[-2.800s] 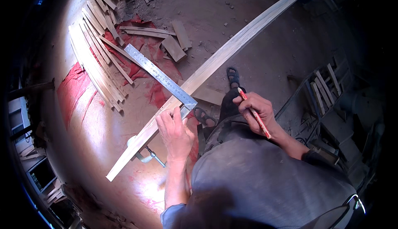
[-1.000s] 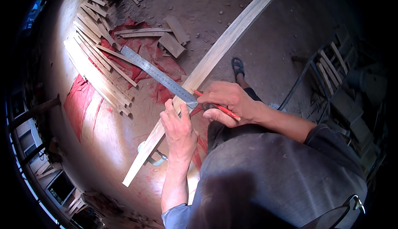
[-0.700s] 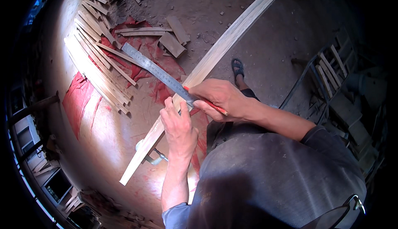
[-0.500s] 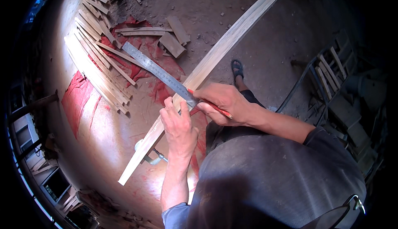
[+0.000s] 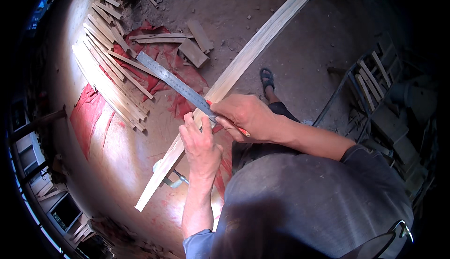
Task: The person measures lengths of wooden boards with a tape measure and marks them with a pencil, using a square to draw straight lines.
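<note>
A long pale wooden board [image 5: 236, 69] runs diagonally from the lower left to the far upper right. Across it lies a graduated metal ruler [image 5: 176, 83], its free end sticking out far left over the floor. My left hand [image 5: 200, 142] is closed at the ruler's near end, fingers curled over the board's edge and holding the two together; its exact grip is partly hidden. A red pencil [image 5: 244, 132] is pinched in my right hand [image 5: 243, 116], with the pencil's front end beside the ruler on the board. A metal clamp [image 5: 178, 180] sits under the board's near part.
Many wooden strips [image 5: 110, 78] lie on the floor at left, partly over a red sheet [image 5: 86, 118]. Short wood blocks [image 5: 193, 53] rest beyond the ruler. A metal-framed rack [image 5: 358, 90] with slats stands at right. A sandalled foot [image 5: 267, 78] shows beside the board.
My right hand and the pencil have shifted a little left across the board, along the ruler's edge. My left hand keeps its hold; the view has moved very slightly.
</note>
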`<action>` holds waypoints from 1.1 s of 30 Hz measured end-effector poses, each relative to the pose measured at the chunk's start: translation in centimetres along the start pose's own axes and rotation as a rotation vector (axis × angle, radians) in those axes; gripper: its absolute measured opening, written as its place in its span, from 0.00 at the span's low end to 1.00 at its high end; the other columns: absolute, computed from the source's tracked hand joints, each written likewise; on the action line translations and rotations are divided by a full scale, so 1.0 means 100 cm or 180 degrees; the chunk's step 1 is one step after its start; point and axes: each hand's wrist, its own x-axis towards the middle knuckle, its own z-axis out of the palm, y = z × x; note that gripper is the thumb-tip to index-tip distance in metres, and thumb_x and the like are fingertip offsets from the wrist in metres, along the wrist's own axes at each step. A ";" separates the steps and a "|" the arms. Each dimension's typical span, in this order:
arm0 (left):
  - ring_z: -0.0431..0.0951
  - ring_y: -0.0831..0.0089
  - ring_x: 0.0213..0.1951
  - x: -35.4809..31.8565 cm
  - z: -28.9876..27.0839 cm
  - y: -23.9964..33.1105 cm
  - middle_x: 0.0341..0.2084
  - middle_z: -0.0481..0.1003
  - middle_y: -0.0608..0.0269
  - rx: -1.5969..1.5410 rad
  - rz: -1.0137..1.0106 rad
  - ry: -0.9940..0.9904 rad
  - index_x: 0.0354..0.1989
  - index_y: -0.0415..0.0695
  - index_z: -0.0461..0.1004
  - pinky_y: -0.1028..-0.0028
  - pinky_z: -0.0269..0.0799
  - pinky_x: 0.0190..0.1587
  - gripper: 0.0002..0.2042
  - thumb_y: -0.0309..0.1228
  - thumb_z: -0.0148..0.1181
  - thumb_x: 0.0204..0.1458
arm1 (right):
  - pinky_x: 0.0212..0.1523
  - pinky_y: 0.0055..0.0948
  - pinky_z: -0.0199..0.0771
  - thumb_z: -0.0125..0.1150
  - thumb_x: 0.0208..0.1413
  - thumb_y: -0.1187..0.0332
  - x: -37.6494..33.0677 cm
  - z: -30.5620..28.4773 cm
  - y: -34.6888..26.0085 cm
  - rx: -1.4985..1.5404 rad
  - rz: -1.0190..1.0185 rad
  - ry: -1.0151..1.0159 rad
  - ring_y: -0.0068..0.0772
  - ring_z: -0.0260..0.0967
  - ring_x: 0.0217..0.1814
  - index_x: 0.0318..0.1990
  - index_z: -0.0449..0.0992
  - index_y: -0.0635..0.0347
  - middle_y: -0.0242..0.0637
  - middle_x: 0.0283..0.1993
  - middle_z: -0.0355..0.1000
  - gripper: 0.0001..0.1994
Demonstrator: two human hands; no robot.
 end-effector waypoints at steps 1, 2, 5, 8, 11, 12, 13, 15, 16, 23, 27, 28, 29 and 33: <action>0.68 0.44 0.47 0.000 0.000 0.001 0.61 0.62 0.33 -0.0018 -0.0006 0.0021 0.57 0.35 0.70 0.51 0.69 0.52 0.34 0.13 0.62 0.31 | 0.36 0.45 0.76 0.66 0.54 0.74 -0.006 -0.003 -0.004 -0.0074 0.0069 -0.0134 0.51 0.77 0.36 0.46 0.78 0.66 0.47 0.31 0.75 0.12; 0.68 0.44 0.47 0.000 -0.001 0.001 0.61 0.63 0.33 -0.0086 -0.0037 0.0040 0.57 0.35 0.70 0.51 0.69 0.52 0.34 0.13 0.62 0.31 | 0.35 0.46 0.76 0.66 0.54 0.73 -0.015 -0.008 -0.009 -0.0169 0.0196 -0.0323 0.52 0.77 0.35 0.42 0.76 0.65 0.47 0.30 0.74 0.09; 0.68 0.39 0.52 -0.001 -0.001 0.003 0.60 0.64 0.36 -0.0174 -0.0300 -0.0127 0.57 0.37 0.71 0.49 0.68 0.55 0.32 0.12 0.63 0.37 | 0.34 0.49 0.76 0.65 0.54 0.70 -0.039 -0.015 -0.022 -0.0315 0.0554 -0.0706 0.54 0.76 0.32 0.32 0.73 0.63 0.47 0.27 0.73 0.07; 0.68 0.39 0.53 -0.006 -0.002 0.005 0.60 0.64 0.38 -0.0247 -0.0248 0.0070 0.58 0.37 0.70 0.49 0.67 0.57 0.31 0.11 0.62 0.39 | 0.34 0.49 0.77 0.64 0.55 0.70 -0.047 -0.018 -0.023 -0.0234 0.0486 -0.0569 0.53 0.77 0.32 0.34 0.74 0.63 0.46 0.27 0.74 0.07; 0.68 0.41 0.55 -0.017 -0.003 0.005 0.57 0.66 0.39 -0.0441 -0.0425 0.0232 0.59 0.36 0.70 0.50 0.66 0.59 0.30 0.10 0.60 0.41 | 0.36 0.48 0.77 0.64 0.57 0.70 -0.048 -0.025 -0.017 -0.0165 0.0428 -0.0401 0.53 0.77 0.34 0.41 0.76 0.65 0.46 0.30 0.75 0.08; 0.69 0.42 0.54 -0.021 -0.004 0.004 0.55 0.67 0.40 -0.0475 -0.0449 0.0287 0.58 0.35 0.70 0.50 0.67 0.58 0.29 0.10 0.59 0.42 | 0.38 0.48 0.77 0.63 0.58 0.71 -0.048 -0.028 -0.014 -0.0174 0.0414 -0.0405 0.53 0.77 0.36 0.47 0.76 0.65 0.47 0.32 0.75 0.12; 0.70 0.42 0.53 -0.025 -0.004 0.003 0.52 0.68 0.41 -0.0528 -0.0521 0.0339 0.58 0.35 0.71 0.51 0.67 0.58 0.27 0.10 0.57 0.44 | 0.38 0.48 0.77 0.63 0.58 0.71 -0.050 -0.031 -0.013 -0.0224 0.0489 -0.0411 0.53 0.77 0.36 0.47 0.76 0.65 0.47 0.32 0.75 0.12; 0.71 0.44 0.50 -0.029 -0.003 0.000 0.47 0.70 0.42 -0.0677 -0.0705 0.0571 0.56 0.34 0.72 0.53 0.69 0.55 0.24 0.12 0.55 0.47 | 0.39 0.48 0.77 0.63 0.58 0.71 -0.053 -0.036 -0.009 -0.0215 0.0548 -0.0361 0.54 0.77 0.37 0.48 0.76 0.65 0.48 0.33 0.75 0.12; 0.72 0.44 0.48 -0.030 -0.002 -0.003 0.44 0.71 0.43 -0.0773 -0.0806 0.0743 0.54 0.33 0.72 0.54 0.70 0.53 0.22 0.12 0.54 0.48 | 0.39 0.48 0.77 0.63 0.59 0.70 -0.055 -0.038 -0.009 -0.0192 0.0564 -0.0379 0.54 0.76 0.37 0.48 0.77 0.66 0.49 0.33 0.75 0.12; 0.73 0.80 0.34 -0.039 0.003 -0.024 0.35 0.76 0.66 -0.3009 -0.2296 0.1718 0.44 0.33 0.77 0.76 0.71 0.40 0.06 0.19 0.54 0.63 | 0.41 0.44 0.78 0.66 0.58 0.71 -0.054 -0.044 -0.015 -0.0031 0.0422 -0.0164 0.53 0.77 0.38 0.54 0.77 0.66 0.50 0.38 0.77 0.17; 0.77 0.72 0.35 -0.054 -0.002 -0.035 0.37 0.77 0.59 -0.4902 -0.2458 0.2149 0.49 0.32 0.74 0.71 0.76 0.43 0.09 0.17 0.55 0.61 | 0.45 0.41 0.80 0.68 0.56 0.74 -0.045 -0.050 -0.013 0.0033 -0.0034 0.0242 0.52 0.79 0.44 0.55 0.77 0.66 0.50 0.44 0.79 0.19; 0.77 0.71 0.35 -0.059 -0.004 -0.034 0.37 0.77 0.58 -0.5144 -0.2460 0.2138 0.50 0.32 0.73 0.70 0.76 0.43 0.10 0.17 0.55 0.61 | 0.47 0.41 0.80 0.68 0.55 0.75 -0.043 -0.052 -0.012 0.0051 -0.0167 0.0376 0.52 0.80 0.46 0.55 0.77 0.66 0.50 0.46 0.80 0.19; 0.77 0.70 0.36 -0.064 -0.005 -0.032 0.38 0.76 0.56 -0.5329 -0.2600 0.2165 0.50 0.32 0.73 0.69 0.77 0.44 0.11 0.17 0.54 0.60 | 0.49 0.41 0.80 0.68 0.55 0.76 -0.040 -0.053 -0.010 -0.0022 -0.0287 0.0497 0.52 0.80 0.48 0.55 0.77 0.65 0.50 0.47 0.80 0.19; 0.77 0.70 0.37 -0.077 0.002 -0.011 0.36 0.76 0.56 -0.6052 -0.2590 0.1647 0.48 0.32 0.74 0.70 0.76 0.43 0.10 0.18 0.55 0.59 | 0.58 0.43 0.77 0.67 0.49 0.80 -0.029 -0.060 0.003 -0.0370 -0.0615 0.0763 0.53 0.77 0.57 0.56 0.78 0.62 0.47 0.54 0.78 0.23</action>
